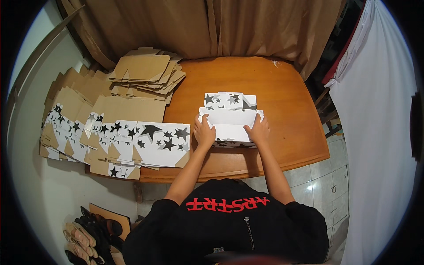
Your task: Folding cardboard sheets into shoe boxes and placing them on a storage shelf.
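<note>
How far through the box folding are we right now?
Early, it seems. No finished box shows anywhere on the wooden table. In hand: one star-printed box, partly raised, with the left hand and right hand pressing on its sides. Left: a spread of flat star-printed blanks and a stack of brown-side-up blanks.

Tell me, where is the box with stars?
The star-printed box sits mid-table on the wooden table, between the left hand and right hand.

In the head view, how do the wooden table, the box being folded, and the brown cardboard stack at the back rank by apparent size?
1. wooden table
2. brown cardboard stack and box, held by left hand and right hand: similar, unsure.
</note>
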Demonstrator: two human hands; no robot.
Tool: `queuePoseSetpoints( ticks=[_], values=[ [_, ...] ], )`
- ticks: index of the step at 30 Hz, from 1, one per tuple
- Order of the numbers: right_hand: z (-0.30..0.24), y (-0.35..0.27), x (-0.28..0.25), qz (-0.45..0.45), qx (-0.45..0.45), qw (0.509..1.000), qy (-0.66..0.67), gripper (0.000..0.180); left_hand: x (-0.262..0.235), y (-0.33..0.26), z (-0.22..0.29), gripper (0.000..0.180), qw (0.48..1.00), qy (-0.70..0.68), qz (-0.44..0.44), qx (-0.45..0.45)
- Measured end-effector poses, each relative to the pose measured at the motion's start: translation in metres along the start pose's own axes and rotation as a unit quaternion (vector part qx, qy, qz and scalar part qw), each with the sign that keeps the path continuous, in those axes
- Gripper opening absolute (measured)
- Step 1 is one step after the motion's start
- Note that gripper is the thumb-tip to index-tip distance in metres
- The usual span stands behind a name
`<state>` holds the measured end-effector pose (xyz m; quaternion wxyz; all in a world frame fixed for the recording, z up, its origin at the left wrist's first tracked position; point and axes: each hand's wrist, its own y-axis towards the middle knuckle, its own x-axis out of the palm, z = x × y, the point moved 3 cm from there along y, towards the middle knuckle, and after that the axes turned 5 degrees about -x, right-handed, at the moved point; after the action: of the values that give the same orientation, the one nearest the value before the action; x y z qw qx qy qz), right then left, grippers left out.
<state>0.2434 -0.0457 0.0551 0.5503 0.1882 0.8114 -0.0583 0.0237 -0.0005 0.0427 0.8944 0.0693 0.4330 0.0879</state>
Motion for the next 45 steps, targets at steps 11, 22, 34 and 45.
queuePoseSetpoints(
  ticks=[11,22,34,45],
  values=[
    [-0.008,0.009,-0.005,0.002,-0.065,0.995,-0.069,0.079,-0.017,-0.001,-0.016,0.083,0.995,-0.077,-0.059,0.030],
    [-0.102,0.030,0.024,-0.144,-0.206,0.967,-0.025,0.085,0.017,-0.023,-0.100,0.093,0.951,-0.248,-0.184,-0.005],
    [-0.128,0.024,-0.021,0.024,-0.036,0.991,0.128,0.084,-0.044,0.000,-0.036,0.077,0.936,-0.300,-0.152,0.103],
    [-0.052,0.028,-0.028,0.157,-0.040,0.739,0.654,0.051,-0.116,0.009,0.066,0.066,0.846,-0.319,-0.029,0.427]
  ],
)
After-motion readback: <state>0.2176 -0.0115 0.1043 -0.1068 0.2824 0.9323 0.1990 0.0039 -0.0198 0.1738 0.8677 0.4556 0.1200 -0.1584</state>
